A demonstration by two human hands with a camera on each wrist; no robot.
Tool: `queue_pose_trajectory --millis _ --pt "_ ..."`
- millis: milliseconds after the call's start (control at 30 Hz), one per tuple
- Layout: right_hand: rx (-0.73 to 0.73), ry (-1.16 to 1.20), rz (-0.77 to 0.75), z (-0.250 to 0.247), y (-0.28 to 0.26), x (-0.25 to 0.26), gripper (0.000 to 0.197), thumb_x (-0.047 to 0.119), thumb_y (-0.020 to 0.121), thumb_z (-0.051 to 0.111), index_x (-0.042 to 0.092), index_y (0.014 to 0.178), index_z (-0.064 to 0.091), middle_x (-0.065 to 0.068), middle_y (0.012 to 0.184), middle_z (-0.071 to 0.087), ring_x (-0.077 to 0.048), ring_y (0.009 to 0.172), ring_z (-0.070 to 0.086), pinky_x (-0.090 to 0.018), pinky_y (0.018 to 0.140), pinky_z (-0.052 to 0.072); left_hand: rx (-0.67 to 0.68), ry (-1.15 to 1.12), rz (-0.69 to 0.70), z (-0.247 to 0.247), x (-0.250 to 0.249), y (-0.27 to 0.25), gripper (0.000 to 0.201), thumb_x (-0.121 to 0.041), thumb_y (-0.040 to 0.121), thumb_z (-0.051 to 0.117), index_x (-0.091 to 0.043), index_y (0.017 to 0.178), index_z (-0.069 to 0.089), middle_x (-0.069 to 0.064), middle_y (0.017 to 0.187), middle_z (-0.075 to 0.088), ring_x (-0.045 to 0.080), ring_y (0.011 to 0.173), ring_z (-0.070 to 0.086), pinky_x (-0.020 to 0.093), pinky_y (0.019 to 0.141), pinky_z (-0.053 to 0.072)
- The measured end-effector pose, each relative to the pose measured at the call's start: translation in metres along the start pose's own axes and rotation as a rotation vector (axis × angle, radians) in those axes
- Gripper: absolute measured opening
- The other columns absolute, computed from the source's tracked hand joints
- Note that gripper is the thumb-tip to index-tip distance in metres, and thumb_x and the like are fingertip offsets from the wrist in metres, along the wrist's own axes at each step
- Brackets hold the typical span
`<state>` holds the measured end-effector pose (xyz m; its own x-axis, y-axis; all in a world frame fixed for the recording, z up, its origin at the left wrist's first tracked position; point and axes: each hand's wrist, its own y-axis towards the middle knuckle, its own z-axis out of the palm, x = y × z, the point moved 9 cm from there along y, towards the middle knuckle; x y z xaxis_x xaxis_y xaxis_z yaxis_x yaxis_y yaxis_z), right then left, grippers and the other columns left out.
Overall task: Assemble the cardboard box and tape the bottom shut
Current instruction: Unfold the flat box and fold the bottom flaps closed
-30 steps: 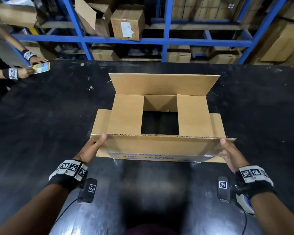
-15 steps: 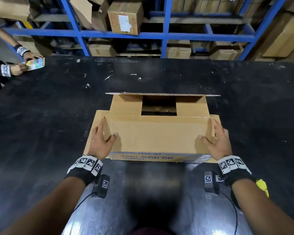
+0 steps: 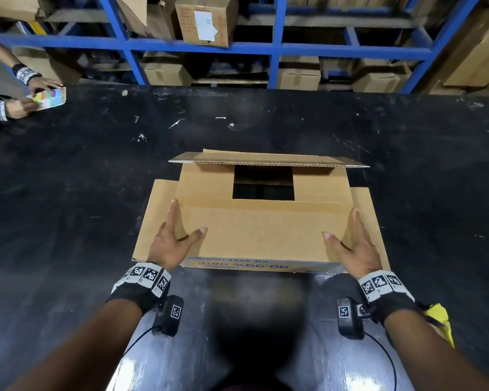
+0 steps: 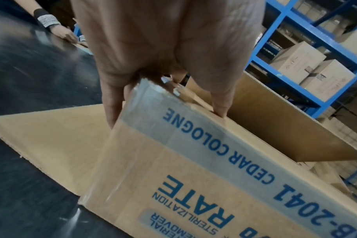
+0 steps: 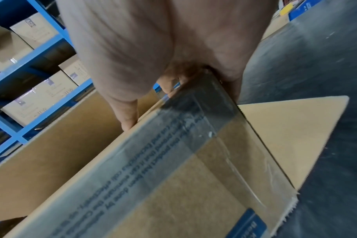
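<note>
Cardboard box (image 3: 261,221) is being shown from the head view, resting on the black table (image 3: 68,193), its near flap being pressed flat by the left hand (image 3: 171,239) and right hand (image 3: 353,244), fingers extended; the far flap is being left raised. From the left wrist, the box's near left corner is being straddled by straight fingers (image 4: 112,104). From the right wrist, the taped right corner is being pressed likewise by fingers (image 5: 126,112).

scuffed black table (image 3: 266,128); behind it blue steel shelving (image 3: 280,49) stacked with brown cartons (image 3: 206,19)
</note>
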<state>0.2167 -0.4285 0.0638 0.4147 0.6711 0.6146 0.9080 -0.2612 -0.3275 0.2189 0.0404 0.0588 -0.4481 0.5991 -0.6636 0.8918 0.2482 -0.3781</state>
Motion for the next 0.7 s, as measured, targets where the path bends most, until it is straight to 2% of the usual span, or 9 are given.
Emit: queue_pose_trajectory --millis 67,167,267,333,433,533,600,633,700 --pt "0.006 -0.021 -0.008 0.001 0.004 0.001 0.104 0.070 0.086 0.061 0.046 0.161 -0.006 0.010 0.173 0.011 -0.030 0.156 0.024 -0.048 0.124 0.023 0.005 0.010 -0.003 0.001 -0.002 0.003 0.112 -0.071 0.081 0.072 -0.053 0.161 -0.004 0.002 0.173 0.023 0.035 0.156 0.030 0.048 0.126 0.027" --pt "0.005 0.023 0.002 -0.003 0.007 0.003 0.111 0.066 0.081 0.070 0.042 0.162 -0.002 0.005 0.172 0.017 -0.032 0.154 0.030 -0.045 0.122 0.027 -0.007 0.022 0.017 -0.004 -0.013 0.002 0.111 -0.062 0.082 0.076 -0.042 0.164 0.003 0.005 0.171 0.027 0.036 0.154 0.032 0.047 0.124 0.029" --pt "-0.066 0.071 -0.010 -0.020 0.010 0.013 0.134 0.056 0.069 0.087 0.040 0.161 -0.010 -0.006 0.171 0.020 -0.035 0.150 0.036 -0.048 0.120 0.035 -0.080 0.058 0.048 -0.021 -0.028 -0.001 0.125 -0.057 0.073 0.087 -0.037 0.164 0.003 0.017 0.164 0.025 0.040 0.143 0.045 0.047 0.117 0.038" --pt "-0.148 0.058 -0.068 -0.041 0.014 0.032 0.146 0.048 0.062 0.094 0.049 0.157 -0.017 -0.013 0.166 0.023 -0.037 0.145 0.043 -0.054 0.112 0.043 -0.154 0.117 0.134 -0.036 -0.046 0.003 0.147 -0.056 0.060 0.094 -0.044 0.162 -0.010 0.021 0.165 0.012 0.040 0.145 0.041 0.047 0.119 0.038" --pt "-0.208 -0.030 -0.157 -0.069 0.019 0.065 0.146 0.039 0.066 0.094 0.051 0.156 -0.020 -0.019 0.160 0.029 -0.041 0.136 0.050 -0.051 0.096 0.049 -0.192 0.222 0.209 -0.050 -0.075 0.013 0.160 -0.056 0.049 0.099 -0.056 0.155 -0.021 0.027 0.167 -0.004 0.048 0.149 0.033 0.055 0.121 0.036" --pt "-0.122 -0.152 -0.169 -0.071 0.030 0.080 0.128 0.049 0.073 0.086 0.054 0.157 -0.010 -0.009 0.166 0.023 -0.040 0.137 0.050 -0.052 0.099 0.048 -0.082 0.361 0.137 -0.050 -0.089 0.026 0.145 -0.064 0.059 0.091 -0.067 0.148 -0.023 0.029 0.168 -0.007 0.056 0.133 0.052 0.059 0.117 0.040" --pt "-0.016 -0.221 -0.139 -0.059 0.037 0.070 0.108 0.065 0.075 0.075 0.052 0.159 0.008 -0.005 0.166 0.027 -0.037 0.141 0.047 -0.050 0.108 0.044 0.049 0.404 0.087 -0.040 -0.079 0.032 0.123 -0.070 0.070 0.081 -0.069 0.151 -0.011 0.026 0.170 0.007 0.052 0.135 0.052 0.057 0.116 0.042" --pt "0.040 -0.237 -0.125 -0.050 0.038 0.062 0.102 0.072 0.075 0.068 0.052 0.159 0.014 -0.004 0.165 0.031 -0.036 0.142 0.046 -0.048 0.111 0.042 0.101 0.401 0.083 -0.033 -0.071 0.033 0.112 -0.073 0.074 0.075 -0.066 0.154 -0.004 0.020 0.170 0.019 0.048 0.139 0.050 0.053 0.117 0.041" --pt "0.147 -0.212 -0.081 -0.030 0.034 0.044 0.095 0.079 0.078 0.059 0.059 0.156 0.010 0.001 0.166 0.034 -0.035 0.145 0.043 -0.047 0.116 0.037 0.162 0.336 0.095 -0.019 -0.054 0.027 0.099 -0.079 0.081 0.063 -0.065 0.155 0.000 0.003 0.170 0.032 0.040 0.145 0.047 0.047 0.120 0.036"
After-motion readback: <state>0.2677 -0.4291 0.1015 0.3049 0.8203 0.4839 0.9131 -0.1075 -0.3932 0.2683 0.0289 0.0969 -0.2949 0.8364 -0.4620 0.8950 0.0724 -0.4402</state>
